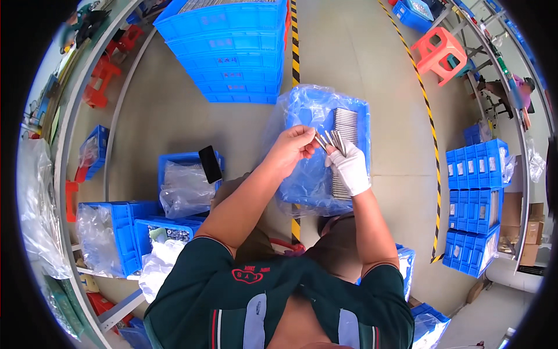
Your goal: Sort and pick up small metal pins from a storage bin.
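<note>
My right hand (351, 168), in a white glove, is closed around several thin metal rods (332, 140) that fan out from its fingers. My bare left hand (292, 150) is closed, thumb and fingertips pinched together at the end of one rod; that contact is small and partly hidden. Both hands are over a blue plastic crate (363, 125) lined with clear plastic film (303, 174). Inside its right side, similar metal rods (346, 121) lie stacked in a neat column, partly covered by my right hand.
A tall stack of blue crates (232, 52) stands ahead. To the left, a black phone (210, 164) lies on a bagged crate, near more blue crates (125, 232). At the right are stacked blue bins (474, 200), a red stool (440, 56) and black-yellow floor tape (427, 110).
</note>
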Demonstrator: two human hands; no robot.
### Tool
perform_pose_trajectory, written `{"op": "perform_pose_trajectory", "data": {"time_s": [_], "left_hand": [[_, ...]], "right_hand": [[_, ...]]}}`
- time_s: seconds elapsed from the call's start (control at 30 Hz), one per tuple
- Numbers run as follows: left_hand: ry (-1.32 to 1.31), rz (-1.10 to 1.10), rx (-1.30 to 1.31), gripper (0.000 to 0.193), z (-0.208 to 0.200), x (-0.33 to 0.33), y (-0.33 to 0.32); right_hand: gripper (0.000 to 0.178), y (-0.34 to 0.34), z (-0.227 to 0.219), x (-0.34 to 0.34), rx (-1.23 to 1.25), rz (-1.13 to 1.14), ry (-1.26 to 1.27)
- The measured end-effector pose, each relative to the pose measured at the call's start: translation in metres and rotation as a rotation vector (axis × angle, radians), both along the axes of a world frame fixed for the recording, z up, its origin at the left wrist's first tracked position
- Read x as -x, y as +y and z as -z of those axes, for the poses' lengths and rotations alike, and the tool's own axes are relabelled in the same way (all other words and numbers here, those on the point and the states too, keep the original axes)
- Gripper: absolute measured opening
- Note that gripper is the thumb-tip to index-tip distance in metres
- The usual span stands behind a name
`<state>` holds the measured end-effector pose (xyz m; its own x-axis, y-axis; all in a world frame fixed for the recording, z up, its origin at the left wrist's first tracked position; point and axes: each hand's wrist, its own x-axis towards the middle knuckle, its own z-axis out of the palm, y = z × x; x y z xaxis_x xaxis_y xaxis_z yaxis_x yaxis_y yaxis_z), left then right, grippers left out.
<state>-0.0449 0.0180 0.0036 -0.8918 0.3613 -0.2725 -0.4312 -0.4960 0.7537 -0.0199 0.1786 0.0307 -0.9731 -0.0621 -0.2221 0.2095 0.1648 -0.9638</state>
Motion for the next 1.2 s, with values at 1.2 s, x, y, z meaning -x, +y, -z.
{"op": "perform_pose_trajectory", "data": {"time_s": [1.2], "left_hand": [[0.212,-0.118,0.312,0.019,-0.001,0.004,-0.008]], "right_hand": [[0.007,0.003,0.002,0.004,0.037,-0.121,-0.044]]}}
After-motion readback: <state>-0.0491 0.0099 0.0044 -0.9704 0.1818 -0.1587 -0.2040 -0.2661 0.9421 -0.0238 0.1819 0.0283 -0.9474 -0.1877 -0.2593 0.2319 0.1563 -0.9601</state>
